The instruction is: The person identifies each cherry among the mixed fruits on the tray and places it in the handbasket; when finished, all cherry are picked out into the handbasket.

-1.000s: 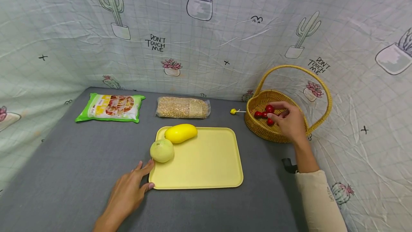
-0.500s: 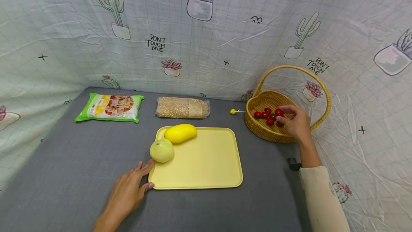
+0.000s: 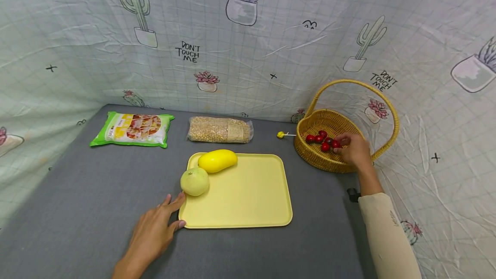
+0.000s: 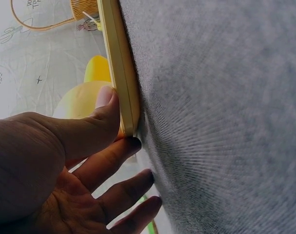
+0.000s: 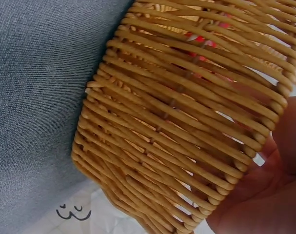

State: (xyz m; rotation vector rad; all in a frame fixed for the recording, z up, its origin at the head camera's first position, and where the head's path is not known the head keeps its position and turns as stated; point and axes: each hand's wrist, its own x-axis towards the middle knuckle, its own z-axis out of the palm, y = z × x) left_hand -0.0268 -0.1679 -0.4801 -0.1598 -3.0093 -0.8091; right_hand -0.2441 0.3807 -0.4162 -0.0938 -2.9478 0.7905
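Note:
My right hand (image 3: 353,150) reaches over the right side of the wicker basket (image 3: 304,152), its fingers and thumb around the rightmost of several small, shiny red cherries (image 3: 325,146) lying inside. In the right wrist view the basket's woven wall (image 5: 172,117) covers most of the hand (image 5: 265,195). My left hand (image 3: 153,229) touches the left edge of the yellow tray (image 3: 248,193) with thumb and index finger, fairly straight; the other fingers stay apart from it in the left wrist view. On the tray lie a yellow mango (image 3: 218,161) and a pale green round fruit (image 3: 195,181).
A green-edged food packet (image 3: 133,129) lies at the back left of the grey table (image 3: 97,193). Right of it is a clear bag of grain (image 3: 220,129). A yellow lollipop (image 3: 280,134) sits beside the basket, whose tall handle (image 3: 358,82) arches above. Patterned cloth hangs behind.
My right hand has moved right within the basket and then lowered; more cherries show on the basket's floor. The left hand, tray and its fruit have stayed put.

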